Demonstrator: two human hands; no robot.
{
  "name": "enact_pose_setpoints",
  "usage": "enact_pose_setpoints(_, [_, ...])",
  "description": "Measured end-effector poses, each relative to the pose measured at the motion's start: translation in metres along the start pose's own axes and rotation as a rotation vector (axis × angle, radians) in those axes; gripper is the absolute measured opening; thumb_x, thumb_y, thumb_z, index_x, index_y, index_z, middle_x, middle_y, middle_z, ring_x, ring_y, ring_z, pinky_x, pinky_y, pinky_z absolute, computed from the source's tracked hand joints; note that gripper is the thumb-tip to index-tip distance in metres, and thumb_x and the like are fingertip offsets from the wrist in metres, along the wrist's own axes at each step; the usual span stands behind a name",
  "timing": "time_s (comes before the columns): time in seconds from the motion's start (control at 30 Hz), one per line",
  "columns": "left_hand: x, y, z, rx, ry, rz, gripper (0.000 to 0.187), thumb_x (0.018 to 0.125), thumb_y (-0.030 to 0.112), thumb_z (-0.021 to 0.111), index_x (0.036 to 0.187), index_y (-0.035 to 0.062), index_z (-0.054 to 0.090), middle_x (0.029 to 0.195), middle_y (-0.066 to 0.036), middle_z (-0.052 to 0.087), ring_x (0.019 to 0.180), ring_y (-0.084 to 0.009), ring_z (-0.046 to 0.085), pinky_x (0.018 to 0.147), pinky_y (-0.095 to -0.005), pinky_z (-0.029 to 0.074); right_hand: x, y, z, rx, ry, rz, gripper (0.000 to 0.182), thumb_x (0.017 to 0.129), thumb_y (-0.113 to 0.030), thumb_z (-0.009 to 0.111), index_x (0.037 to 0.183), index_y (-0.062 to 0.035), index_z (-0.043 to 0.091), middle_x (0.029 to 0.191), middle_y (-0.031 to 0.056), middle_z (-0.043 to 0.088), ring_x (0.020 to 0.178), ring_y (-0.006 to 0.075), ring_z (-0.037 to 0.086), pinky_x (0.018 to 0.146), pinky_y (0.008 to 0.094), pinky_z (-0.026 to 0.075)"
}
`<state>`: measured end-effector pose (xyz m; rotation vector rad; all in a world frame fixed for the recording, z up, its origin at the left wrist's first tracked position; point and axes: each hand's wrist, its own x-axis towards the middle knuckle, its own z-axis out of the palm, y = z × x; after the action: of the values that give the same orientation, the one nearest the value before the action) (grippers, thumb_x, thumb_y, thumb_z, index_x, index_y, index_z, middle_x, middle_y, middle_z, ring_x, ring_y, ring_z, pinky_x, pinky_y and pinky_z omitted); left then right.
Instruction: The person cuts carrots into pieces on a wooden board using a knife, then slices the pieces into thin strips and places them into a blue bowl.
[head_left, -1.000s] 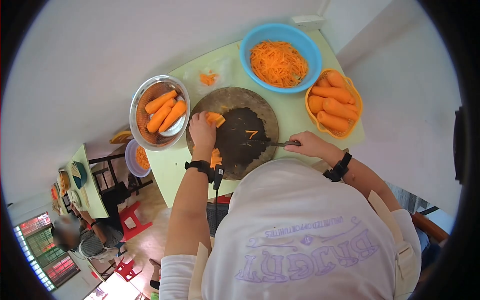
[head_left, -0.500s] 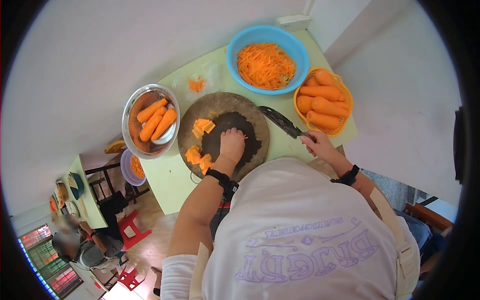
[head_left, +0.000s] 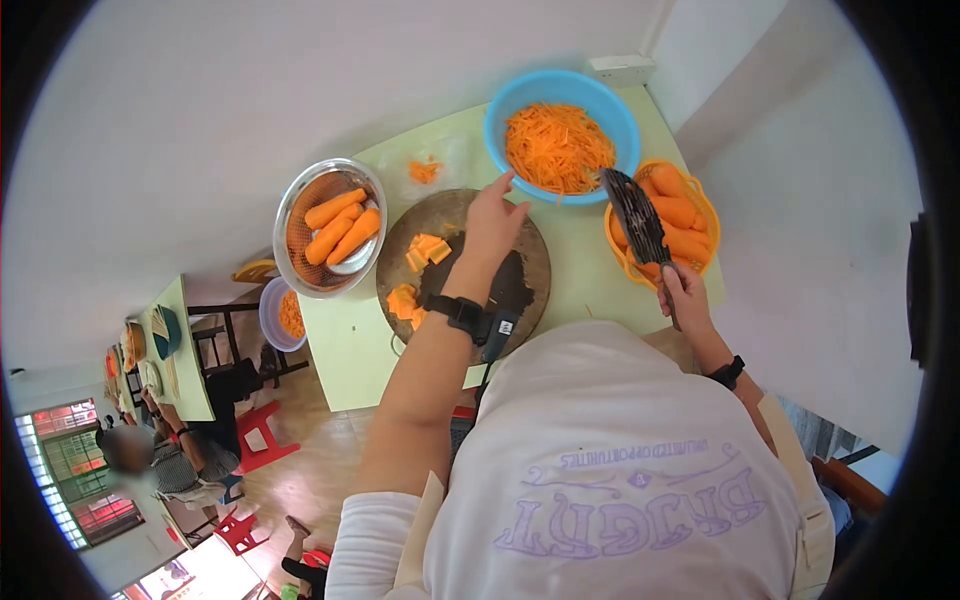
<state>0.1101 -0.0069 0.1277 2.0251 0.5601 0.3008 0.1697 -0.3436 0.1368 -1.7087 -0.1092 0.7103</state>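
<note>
Slanting far and to the left from your right hand (head_left: 688, 292), the dark knife (head_left: 634, 215) shows a broad, blackish blade streaked with paler marks, held up over the left side of the yellow basket (head_left: 713, 215). Your right fingers are wrapped around its handle, covering most of it; whether the blade's far end touches the blue basin (head_left: 628, 115) or only overlaps it in view, you can't tell. Your left hand (head_left: 494, 222) is spread, with one finger pointing toward the basin's near rim; contact there is hard to make out. Thin orange shredded carrot (head_left: 560, 145) is heaped in that basin, a few strands lying at the near rim. Beneath your left arm, the round chopping board (head_left: 537, 265) has a dark patch in its middle and two clusters of carrot pieces (head_left: 428, 250) on its left side; your forearm and wristband (head_left: 463, 314) hide part of it. The blade blocks some of the whole carrots in the basket. Left of the board, more peeled carrots lie in a metal bowl (head_left: 283, 255).
</note>
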Motion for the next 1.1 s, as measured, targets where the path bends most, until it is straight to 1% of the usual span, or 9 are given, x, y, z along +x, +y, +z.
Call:
enact_pose_setpoints(0.1, [-0.014,-0.086,-0.022,0.476,0.116,0.065,0.036,0.079,0.016,0.071,0.113,0.0075,0.064,0.099,-0.013,0.064,0.09,-0.0302,0.062,0.081,-0.0401,0.051,0.001,-0.001,0.004,0.036,0.031,-0.018,0.027,0.099,-0.025,0.053,0.087,-0.0017,0.058,0.06,-0.0011,0.049,0.047,0.0057,0.042,0.042,0.0213,0.035])
enact_pose_setpoints(0.17, [-0.035,-0.108,-0.043,0.699,0.084,-0.076,0.033,0.078,0.016,0.072,0.11,0.0099,0.065,0.097,-0.011,0.062,0.096,-0.0314,0.06,0.082,-0.0426,0.049,-0.001,-0.002,0.006,0.037,0.029,-0.022,0.027,0.099,-0.025,0.053,0.088,-0.0018,0.058,0.06,-0.0012,0.049,0.047,0.0057,0.042,0.042,0.0211,0.035])
enact_pose_setpoints(0.27, [-0.051,-0.122,-0.05,0.827,0.114,-0.068,0.026,0.078,0.016,0.072,0.102,0.0099,0.065,0.097,-0.01,0.062,0.098,-0.0316,0.06,0.084,-0.0437,0.048,-0.008,0.0,0.01,-0.071,-0.013,-0.011,0.026,0.099,-0.025,0.054,0.088,-0.002,0.058,0.059,-0.0012,0.049,0.047,0.0057,0.042,0.042,0.0211,0.035])
enact_pose_setpoints(0.4, [-0.053,-0.132,-0.045,0.856,0.16,-0.058,0.021,0.077,0.019,0.074,0.094,0.0112,0.064,0.095,-0.008,0.06,0.096,-0.0289,0.06,0.084,-0.0401,0.047,-0.015,0.001,0.016,-0.09,-0.049,-0.009,0.024,0.099,-0.023,0.054,0.088,-0.0019,0.058,0.059,-0.0008,0.049,0.046,0.0056,0.043,0.042,0.0207,0.035])
enact_pose_setpoints(0.57, [-0.057,-0.151,-0.069,0.292,0.335,-0.32,0.021,0.078,0.01,0.073,0.095,0.0068,0.061,0.09,-0.009,0.065,0.082,-0.0288,0.064,0.074,-0.038,0.051,-0.021,-0.003,0.029,-0.098,-0.043,0.0,0.023,0.099,-0.022,0.055,0.088,-0.0017,0.058,0.058,-0.0006,0.05,0.045,0.0056,0.043,0.042,0.0205,0.035])
enact_pose_setpoints(0.67, [-0.058,-0.148,-0.089,0.142,0.408,-0.434,0.02,0.08,0.006,0.07,0.099,0.0044,0.063,0.083,-0.011,0.067,0.074,-0.0274,0.065,0.069,-0.0363,0.052,-0.025,0.002,0.033,-0.107,-0.039,0.007,0.023,0.098,-0.022,0.055,0.088,-0.0017,0.058,0.058,-0.0005,0.049,0.046,0.0057,0.043,0.042,0.0205,0.034])
enact_pose_setpoints(0.8, [-0.057,-0.158,-0.093,0.25,0.298,-0.379,0.023,0.083,0.011,0.07,0.104,0.0024,0.066,0.086,-0.009,0.069,0.078,-0.0198,0.066,0.073,-0.0326,0.052,-0.025,0.004,0.039,-0.092,-0.041,0.01,0.023,0.098,-0.021,0.055,0.087,-0.0017,0.058,0.058,-0.0005,0.049,0.046,0.0057,0.043,0.042,0.0207,0.034])
enact_pose_setpoints(1.03, [-0.06,-0.165,-0.086,0.363,0.241,-0.39,0.022,0.081,0.011,0.07,0.102,0.0047,0.067,0.087,-0.01,0.069,0.08,-0.0241,0.066,0.074,-0.0346,0.052,-0.024,0.004,0.043,-0.112,-0.029,0.001,0.023,0.098,-0.022,0.056,0.086,-0.0023,0.058,0.058,-0.0009,0.049,0.046,0.0057,0.043,0.042,0.0207,0.034])
enact_pose_setpoints(1.1, [-0.062,-0.168,-0.084,0.572,0.344,-0.226,0.02,0.08,0.01,0.071,0.098,0.0036,0.066,0.085,-0.011,0.069,0.08,-0.0257,0.066,0.074,-0.0353,0.052,-0.024,0.005,0.044,-0.106,-0.032,0.005,0.023,0.098,-0.022,0.056,0.087,-0.0021,0.058,0.058,-0.0009,0.049,0.046,0.0056,0.043,0.042,0.0207,0.034])
